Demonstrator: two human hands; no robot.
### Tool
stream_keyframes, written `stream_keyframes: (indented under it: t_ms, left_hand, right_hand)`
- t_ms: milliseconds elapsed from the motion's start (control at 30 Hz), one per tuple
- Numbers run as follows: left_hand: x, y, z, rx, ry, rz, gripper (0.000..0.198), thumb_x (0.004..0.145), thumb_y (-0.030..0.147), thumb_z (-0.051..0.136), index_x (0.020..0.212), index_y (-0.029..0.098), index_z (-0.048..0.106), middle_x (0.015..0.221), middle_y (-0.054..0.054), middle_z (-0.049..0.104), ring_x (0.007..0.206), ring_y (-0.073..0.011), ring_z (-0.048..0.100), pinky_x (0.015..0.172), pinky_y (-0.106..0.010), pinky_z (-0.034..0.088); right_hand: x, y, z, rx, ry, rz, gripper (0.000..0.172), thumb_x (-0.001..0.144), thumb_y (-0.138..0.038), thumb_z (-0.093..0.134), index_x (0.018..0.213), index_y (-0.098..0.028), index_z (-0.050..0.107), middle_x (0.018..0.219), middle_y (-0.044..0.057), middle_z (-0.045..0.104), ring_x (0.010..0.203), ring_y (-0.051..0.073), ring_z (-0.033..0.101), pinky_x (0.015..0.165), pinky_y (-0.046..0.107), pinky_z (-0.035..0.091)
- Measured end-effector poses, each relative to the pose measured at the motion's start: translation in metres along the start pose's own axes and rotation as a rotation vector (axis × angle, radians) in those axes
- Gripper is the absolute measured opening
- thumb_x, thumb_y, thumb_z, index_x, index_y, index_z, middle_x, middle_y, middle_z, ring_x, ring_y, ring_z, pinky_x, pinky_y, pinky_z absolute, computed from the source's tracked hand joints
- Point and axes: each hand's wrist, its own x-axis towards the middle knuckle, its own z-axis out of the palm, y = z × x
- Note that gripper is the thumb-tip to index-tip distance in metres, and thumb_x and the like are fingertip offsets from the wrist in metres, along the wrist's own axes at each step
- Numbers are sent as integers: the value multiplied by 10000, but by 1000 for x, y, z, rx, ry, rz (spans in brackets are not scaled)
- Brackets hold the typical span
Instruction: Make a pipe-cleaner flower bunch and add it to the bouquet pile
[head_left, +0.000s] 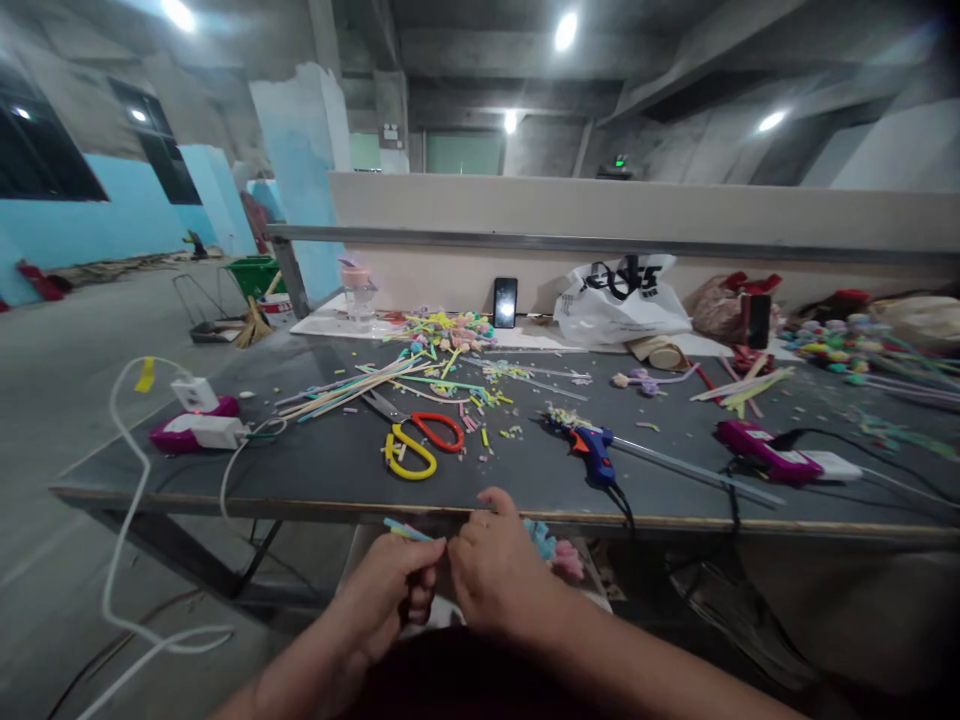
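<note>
Closest to me, just short of the table's edge, the person's left hand [397, 585] is closed, thumb pressed to forefinger, around a few fuzzy craft stems [399, 527]. Their blue and yellow ends poke out above the knuckles and point leftward, the long axis running nearly side to side; the rest is hidden in the grip. The right hand [495, 565] curls inward close beside it, back turned up, and I can't tell what its fingers hold. Past it show blue and pink fuzzy tufts [568, 558], partly covered by that hand.

On the dark table [517, 485], a blue glue gun [598, 458] aims its nozzle up and left into scraps. Red-and-yellow-handled scissors [437, 430] lie left of it, blades partly under loose stems [337, 395]. Farther back, a lit phone [505, 303] stands upright near a crumpled white plastic bag [581, 312], whose bold black letters I can't fully read.
</note>
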Motion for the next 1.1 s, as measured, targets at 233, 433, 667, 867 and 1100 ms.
stream_keyframes:
  t_ms: [233,433,667,867,1100]
  left_hand:
    - [-8,-2,-20,38,-177,78,253,613,342,679,659,125,556,558,17,512,446,-59,419,455,-196,319]
    - [-12,10,-18,116,-82,426,265,579,252,716,816,164,636,727,-19,603,677,-138,529,629,-249,416]
    - [-13,19,-12,259,-65,595,88,645,231,670,676,152,647,749,-39,588,729,-163,538,685,-263,423]
    - [-11,14,-14,209,-42,540,102,649,232,666,689,153,613,727,-17,584,700,-141,526,675,-248,414]
    - [0,4,-8,140,67,413,201,653,321,642,680,135,571,619,8,569,581,-109,490,582,-225,388]
  right_hand:
    - [6,11,-8,544,-170,211,223,668,-134,417,490,-139,552,460,-36,484,479,73,407,765,308,339]
    - [7,16,-30,1399,-324,485,194,674,-243,528,659,-107,666,431,-35,476,425,66,392,471,197,287]
    - [7,14,-19,1727,-387,497,167,635,-184,530,603,-75,652,373,-31,461,375,66,418,449,201,304]
    - [10,14,-11,1837,-413,541,156,609,-173,519,599,-72,637,365,-31,453,366,75,432,444,211,332]
    - [20,13,-7,1383,-331,603,152,596,-158,494,538,-108,626,350,-44,442,368,59,375,438,190,308]
